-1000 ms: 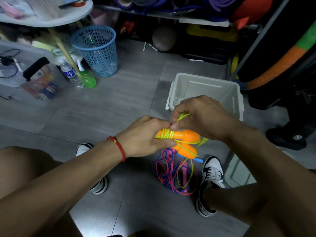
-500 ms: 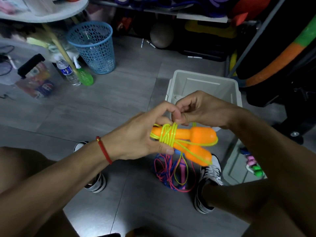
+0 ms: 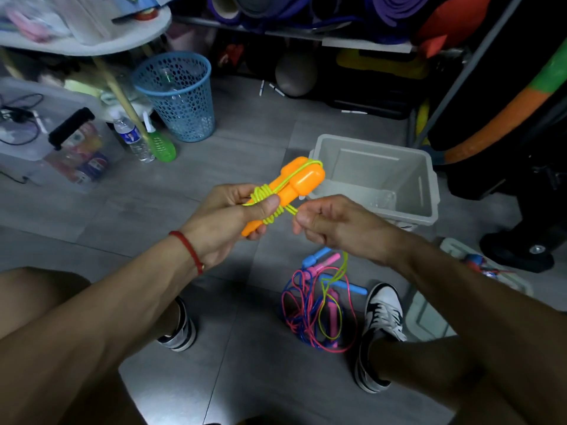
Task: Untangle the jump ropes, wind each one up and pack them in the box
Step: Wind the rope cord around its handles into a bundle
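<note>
My left hand (image 3: 233, 219) grips the two orange handles (image 3: 302, 179) of a jump rope, thumb pressed over the yellow-green cord (image 3: 270, 207) wound round them. The handles point up and right, toward the box. My right hand (image 3: 331, 223) pinches the cord's loose end just right of the handles; a strand of it hangs down from this hand to the floor. On the floor between my feet lies a tangle of pink and blue ropes (image 3: 310, 311) with pink and blue handles. The pale grey box (image 3: 425, 185) stands open behind my hands, with nothing visible inside.
A blue mesh bin (image 3: 178, 96), a water bottle (image 3: 132, 138) and a green spray bottle (image 3: 159, 144) stand at the back left beside a clear storage tub (image 3: 61, 142). My shoes (image 3: 380, 326) flank the rope pile. A box lid (image 3: 478, 265) lies right. Mats and gear fill the back shelf.
The orange handles have swung from lying level to pointing up and right. My right hand has come off them and moved down right, holding the cord's end. The view tilted slightly.
</note>
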`<state>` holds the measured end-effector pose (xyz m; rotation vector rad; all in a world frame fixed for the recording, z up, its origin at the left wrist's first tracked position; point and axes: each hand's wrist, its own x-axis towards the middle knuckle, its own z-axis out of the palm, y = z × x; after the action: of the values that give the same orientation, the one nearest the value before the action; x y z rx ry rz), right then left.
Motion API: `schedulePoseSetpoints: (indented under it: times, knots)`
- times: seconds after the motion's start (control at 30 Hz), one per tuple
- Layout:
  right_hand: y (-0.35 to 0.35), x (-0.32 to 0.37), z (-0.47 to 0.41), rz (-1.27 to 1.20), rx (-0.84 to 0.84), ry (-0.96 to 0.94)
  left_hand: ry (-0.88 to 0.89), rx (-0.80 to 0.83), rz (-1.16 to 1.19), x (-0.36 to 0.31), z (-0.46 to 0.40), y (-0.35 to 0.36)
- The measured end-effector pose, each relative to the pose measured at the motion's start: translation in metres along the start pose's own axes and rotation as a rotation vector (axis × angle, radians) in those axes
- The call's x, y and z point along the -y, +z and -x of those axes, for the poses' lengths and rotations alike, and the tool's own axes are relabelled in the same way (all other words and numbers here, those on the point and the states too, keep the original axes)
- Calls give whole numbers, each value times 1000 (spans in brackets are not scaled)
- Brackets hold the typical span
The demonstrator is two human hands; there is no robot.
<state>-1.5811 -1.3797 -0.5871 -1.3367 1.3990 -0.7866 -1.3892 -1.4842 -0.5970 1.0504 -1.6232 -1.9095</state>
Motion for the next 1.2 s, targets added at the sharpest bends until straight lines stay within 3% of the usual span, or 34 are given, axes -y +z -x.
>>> schedulePoseSetpoints:
  times: [0.13, 0.37, 0.43, 0.57, 0.67, 0.87, 1.0, 1.2]
  knots:
    - [11, 2, -1, 233, -83, 21, -2, -129, -33, 9, -1, 8]
    - [30, 9, 5, -110, -141, 267, 123, -342, -350, 18, -12, 6]
    - [27, 15, 7, 130, -165, 250, 173, -329, -493, 20, -15, 3]
    - [20, 17, 20, 1027, -174, -64, 191, -207, -793, 17, -14, 1]
    - [11, 24, 27, 1336, -233, -257, 206, -8, -923, 12, -11, 2]
    - [-8, 32, 25, 1196, -292, -272, 338, 167, -1000, 5, 3, 17]
    - [-16, 25, 21, 1075, -324, -245, 407, 177, -1002, -1, 12, 22]
    - [-32, 24, 14, 710, -159, -200, 397, 173, -911, -1, 17, 26]
